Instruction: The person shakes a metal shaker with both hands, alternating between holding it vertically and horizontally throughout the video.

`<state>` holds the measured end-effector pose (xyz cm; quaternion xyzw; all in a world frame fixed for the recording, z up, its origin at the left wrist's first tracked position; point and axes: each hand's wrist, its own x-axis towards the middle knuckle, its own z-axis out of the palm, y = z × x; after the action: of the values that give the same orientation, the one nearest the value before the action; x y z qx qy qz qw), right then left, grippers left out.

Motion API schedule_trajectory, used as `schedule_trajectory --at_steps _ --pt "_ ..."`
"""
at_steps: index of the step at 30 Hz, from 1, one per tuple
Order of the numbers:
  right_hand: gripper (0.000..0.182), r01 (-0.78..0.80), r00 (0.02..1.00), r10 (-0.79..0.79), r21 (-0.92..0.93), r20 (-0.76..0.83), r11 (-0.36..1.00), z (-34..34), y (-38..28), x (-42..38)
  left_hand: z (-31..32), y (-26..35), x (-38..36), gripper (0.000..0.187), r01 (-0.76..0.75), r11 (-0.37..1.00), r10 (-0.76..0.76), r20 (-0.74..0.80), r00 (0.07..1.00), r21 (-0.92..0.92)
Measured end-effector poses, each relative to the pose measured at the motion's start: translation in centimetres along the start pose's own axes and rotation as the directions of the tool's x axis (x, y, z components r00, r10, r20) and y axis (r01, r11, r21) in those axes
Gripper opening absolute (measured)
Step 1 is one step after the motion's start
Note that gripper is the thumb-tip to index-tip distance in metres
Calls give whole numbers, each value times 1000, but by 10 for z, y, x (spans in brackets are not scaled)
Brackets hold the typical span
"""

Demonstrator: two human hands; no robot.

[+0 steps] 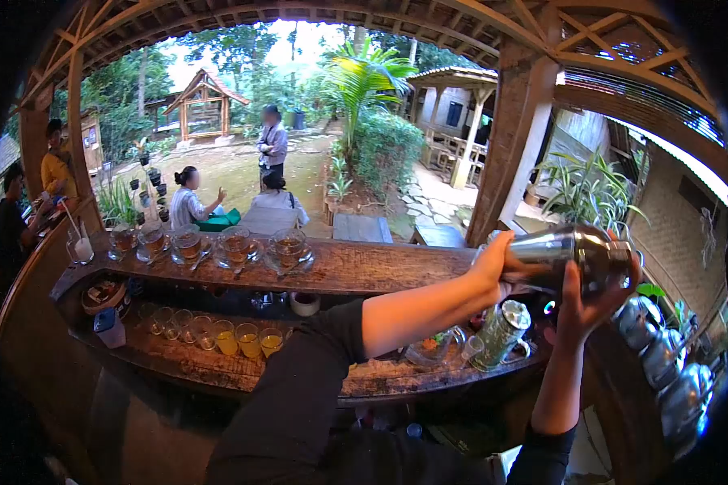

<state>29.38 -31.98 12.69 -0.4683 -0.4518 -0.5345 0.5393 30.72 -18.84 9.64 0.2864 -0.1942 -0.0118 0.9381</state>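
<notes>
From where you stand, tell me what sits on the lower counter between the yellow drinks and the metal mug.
In the head view, a glass bowl lies between the yellow drinks and the metal mug.

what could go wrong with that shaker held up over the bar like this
1. The metal shaker lies sideways between the left hand and the right hand; if its seam is not tight, liquid may spray out.
2. The patterned glass mug stands on the lower counter right below; a slip could knock it over.
3. The small glasses of yellow drink sit open nearby and could catch splashes.
</notes>
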Motion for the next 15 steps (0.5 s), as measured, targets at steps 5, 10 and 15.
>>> schedule_trajectory --at_steps 5,10,15 --pt "91 -128 991 108 345 76 930 -54 12 -10 50 11 -15 34 -238 950 165 322 932 203" --pt "87 -37 998 32 124 46 992 -49 -2 -19 53 6 -5 34 -150 972 104 240 965 181" --pt "74 136 984 -148 -118 -97 984 -29 6 20 62 25 -11 34 -138 976 92 252 963 171"
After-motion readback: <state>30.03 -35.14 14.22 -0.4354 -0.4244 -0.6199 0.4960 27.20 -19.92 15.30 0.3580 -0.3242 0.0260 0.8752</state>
